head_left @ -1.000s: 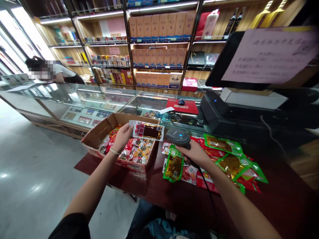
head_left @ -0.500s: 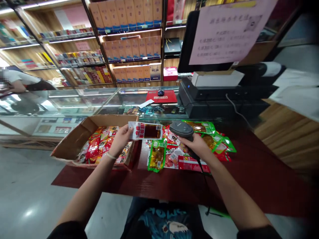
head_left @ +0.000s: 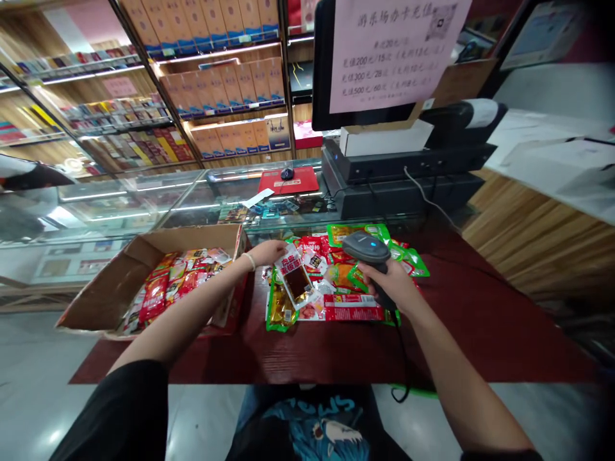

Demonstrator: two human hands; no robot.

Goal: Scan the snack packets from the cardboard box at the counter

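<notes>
My left hand [head_left: 270, 253] pinches the top corner of a white snack packet [head_left: 296, 282] with red lettering and a dark window, which hangs tilted over the other packets. In my right hand [head_left: 390, 279] is a dark grey barcode scanner [head_left: 368, 246], a small blue light showing on its top; its cable runs down past the counter edge. Beneath and between both hands lies a spread of red packets [head_left: 353, 308] and green-edged packets [head_left: 282, 307]. Left of them stands an open cardboard box [head_left: 103, 282] holding many red and yellow packets [head_left: 156, 298], partly behind my left forearm.
Behind the packets are a glass display counter [head_left: 192, 192], a red mat [head_left: 300, 182] with a mouse [head_left: 287, 173], and a cash drawer [head_left: 408, 192]. Above the drawer, a monitor carries a pink paper sign [head_left: 389, 61]. Shelves of boxes [head_left: 225, 86] line the back wall.
My left hand has carried the white packet right and tilted it down over the pile. The scanner has shifted slightly right, and its blue light now shows. The view has turned.
</notes>
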